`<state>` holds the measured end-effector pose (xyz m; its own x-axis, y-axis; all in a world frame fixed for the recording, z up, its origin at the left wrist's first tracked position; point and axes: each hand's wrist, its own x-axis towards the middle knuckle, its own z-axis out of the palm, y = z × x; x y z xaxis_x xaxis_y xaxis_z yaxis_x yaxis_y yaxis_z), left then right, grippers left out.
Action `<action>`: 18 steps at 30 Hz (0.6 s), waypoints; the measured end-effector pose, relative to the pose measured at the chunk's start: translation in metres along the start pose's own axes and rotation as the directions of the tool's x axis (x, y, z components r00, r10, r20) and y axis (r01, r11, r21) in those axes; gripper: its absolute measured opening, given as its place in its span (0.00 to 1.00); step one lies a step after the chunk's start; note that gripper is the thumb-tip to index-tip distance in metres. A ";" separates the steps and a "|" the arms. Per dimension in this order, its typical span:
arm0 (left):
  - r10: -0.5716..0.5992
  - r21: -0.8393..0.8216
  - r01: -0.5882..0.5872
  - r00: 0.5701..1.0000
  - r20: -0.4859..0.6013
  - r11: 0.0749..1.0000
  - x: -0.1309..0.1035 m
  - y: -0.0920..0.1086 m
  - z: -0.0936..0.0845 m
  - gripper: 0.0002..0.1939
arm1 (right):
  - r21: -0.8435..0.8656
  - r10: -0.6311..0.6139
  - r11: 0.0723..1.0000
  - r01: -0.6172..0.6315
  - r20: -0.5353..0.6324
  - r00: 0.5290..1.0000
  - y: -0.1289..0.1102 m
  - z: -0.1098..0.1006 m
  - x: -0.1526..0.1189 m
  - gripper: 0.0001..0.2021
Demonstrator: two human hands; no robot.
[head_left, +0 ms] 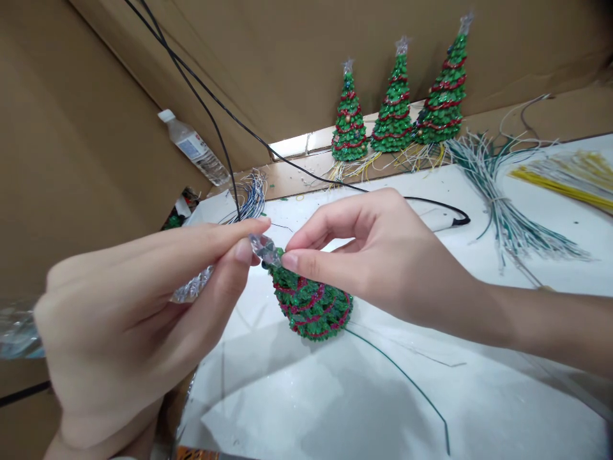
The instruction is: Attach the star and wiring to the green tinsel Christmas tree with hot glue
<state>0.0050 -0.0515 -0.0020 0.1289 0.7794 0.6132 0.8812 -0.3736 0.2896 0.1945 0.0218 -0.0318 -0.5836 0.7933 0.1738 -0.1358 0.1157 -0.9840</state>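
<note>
A clear plastic star (265, 249) is pinched between the thumb and forefinger of my left hand (143, 313). More clear, faceted pieces (192, 285) show behind those fingers, partly hidden. My right hand (373, 255) is closed, its thumb and forefinger meeting on the star's right edge, right at the tip of a small green Christmas tree (313, 306). This tree has red garlands and leans to the left, its upper side partly covered by my right hand. From its base a thin green wire (407, 370) runs out over the white tabletop (364, 409).
Three star-topped trees (349, 121) stand at the back by the cardboard wall (287, 57). Bundles of green-white wires (502, 204) and yellow-white wires (569, 179) lie right; blue-white wires (253, 195) lie left. A plastic bottle (194, 147) leans there, and black cables (225, 112) cross the back.
</note>
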 end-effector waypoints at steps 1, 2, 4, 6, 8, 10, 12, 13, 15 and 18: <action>0.006 0.042 -0.006 1.000 0.002 0.999 0.000 -0.001 0.000 0.15 | -0.001 0.000 1.000 0.000 -0.002 1.000 0.000 0.000 0.000 0.03; 0.010 0.092 -0.011 1.000 0.008 0.996 -0.001 -0.002 0.000 0.15 | -0.004 -0.001 1.000 0.001 -0.007 1.000 0.000 0.000 0.000 0.03; 0.029 0.156 -0.029 1.000 -0.003 0.987 -0.002 -0.004 0.001 0.15 | -0.009 -0.002 1.000 0.001 -0.013 1.000 0.000 0.000 -0.001 0.03; 0.057 0.170 -0.052 0.998 -0.020 0.984 -0.003 -0.004 0.002 0.17 | -0.016 -0.008 1.000 0.008 -0.017 1.000 0.000 0.000 -0.001 0.03; 0.078 0.177 -0.072 0.997 -0.028 0.982 -0.002 -0.005 0.002 0.18 | -0.024 -0.019 1.000 0.019 -0.022 1.000 0.000 0.000 -0.001 0.03; 0.090 0.178 -0.083 0.995 -0.032 0.981 -0.001 -0.004 0.003 0.18 | -0.028 -0.021 0.999 0.020 -0.032 0.999 0.000 0.000 -0.001 0.02; 0.105 0.180 -0.097 0.994 -0.036 0.979 0.001 -0.004 0.003 0.18 | -0.032 -0.013 0.999 0.012 -0.036 0.999 -0.001 0.000 -0.001 0.02; 0.114 0.179 -0.107 0.993 -0.029 0.978 0.002 -0.003 0.003 0.18 | -0.034 -0.013 0.999 0.012 -0.034 0.999 -0.001 0.000 -0.001 0.02; 0.137 0.172 -0.132 0.990 -0.018 0.976 0.004 -0.002 0.002 0.18 | -0.041 -0.017 0.999 0.016 -0.021 1.000 -0.001 -0.001 -0.001 0.02; 0.148 0.175 -0.146 0.989 0.000 0.974 0.005 -0.001 0.001 0.18 | -0.048 -0.045 0.998 0.045 -0.011 0.999 0.000 -0.003 -0.001 0.02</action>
<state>0.0054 -0.0466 -0.0003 0.2578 0.7154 0.6495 0.9188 -0.3894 0.0642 0.1971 0.0226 -0.0317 -0.5679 0.7938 0.2178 -0.1236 0.1794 -0.9760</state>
